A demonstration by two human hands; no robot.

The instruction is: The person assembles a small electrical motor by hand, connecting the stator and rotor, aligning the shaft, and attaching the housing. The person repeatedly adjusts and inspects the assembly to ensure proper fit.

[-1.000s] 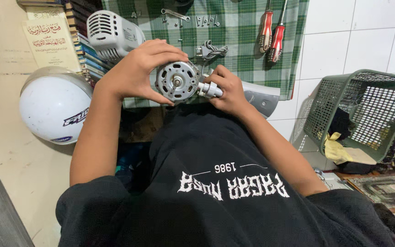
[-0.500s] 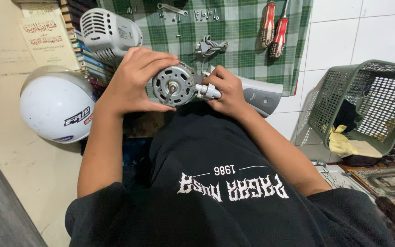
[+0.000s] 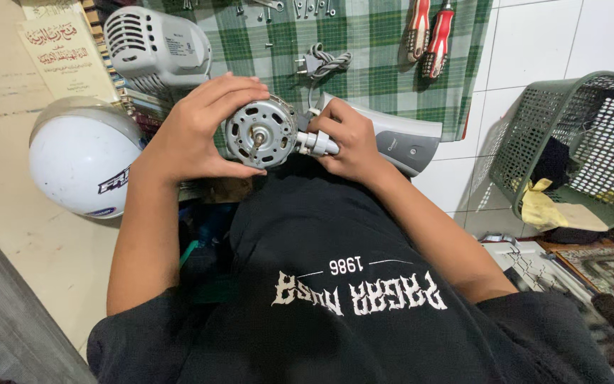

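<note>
Holding a round metal motor (image 3: 259,134) in front of the black shirt, the left hand (image 3: 195,128) wraps around it. The right hand (image 3: 349,139) pinches the small white part (image 3: 315,144) on its side, near the white helmet (image 3: 79,165).

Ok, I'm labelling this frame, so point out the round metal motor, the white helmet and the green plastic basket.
Round metal motor (image 3: 259,134), head view, on its vented front face beside the shaft.
White helmet (image 3: 79,163), head view, on the smooth top of its shell.
Green plastic basket (image 3: 527,142), head view, on its perforated left wall.
</note>
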